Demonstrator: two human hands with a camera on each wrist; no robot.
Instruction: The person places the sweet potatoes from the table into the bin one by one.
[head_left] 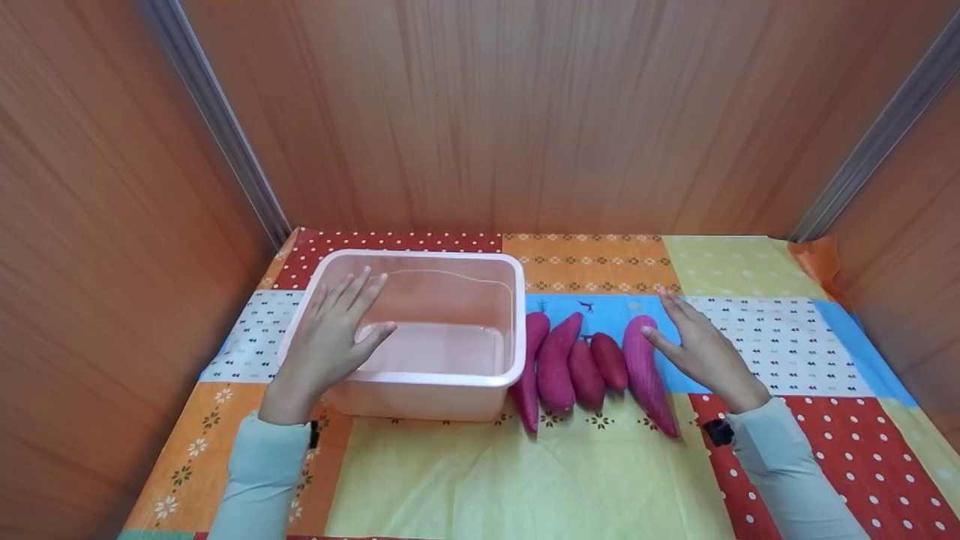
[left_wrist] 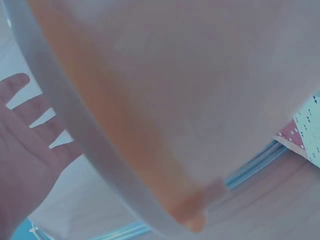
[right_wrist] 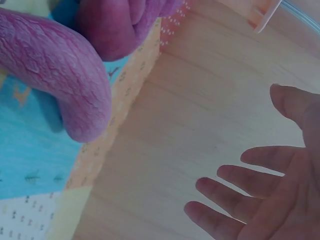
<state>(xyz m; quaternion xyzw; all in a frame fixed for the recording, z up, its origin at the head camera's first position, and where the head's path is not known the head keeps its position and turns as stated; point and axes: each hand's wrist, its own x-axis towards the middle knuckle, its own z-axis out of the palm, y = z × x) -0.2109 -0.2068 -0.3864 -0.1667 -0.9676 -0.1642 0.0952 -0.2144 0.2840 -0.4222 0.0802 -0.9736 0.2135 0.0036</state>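
Note:
A pale pink plastic tub (head_left: pixel 420 379) with a whitish rim stands left of centre; nothing lies on the part of its floor that shows. My left hand (head_left: pixel 326 341) is over the tub's left side, fingers spread and holding nothing; whether it touches the rim I cannot tell. Several purple sweet potatoes (head_left: pixel 556 364) lie side by side against the tub's right. A little apart is the rightmost, a long wrinkled sweet potato (head_left: pixel 643 364). Just right of it, my right hand (head_left: pixel 705 356) holds nothing, its fingers extended, also in the right wrist view.
A patchwork cloth (head_left: pixel 525 480) with dots and flowers covers the table. Wood-grain panels (head_left: pixel 480 120) rise at the back and both sides, joined by grey metal strips (head_left: pixel 225 112). An orange piece of material (head_left: pixel 819 262) lies in the far right corner.

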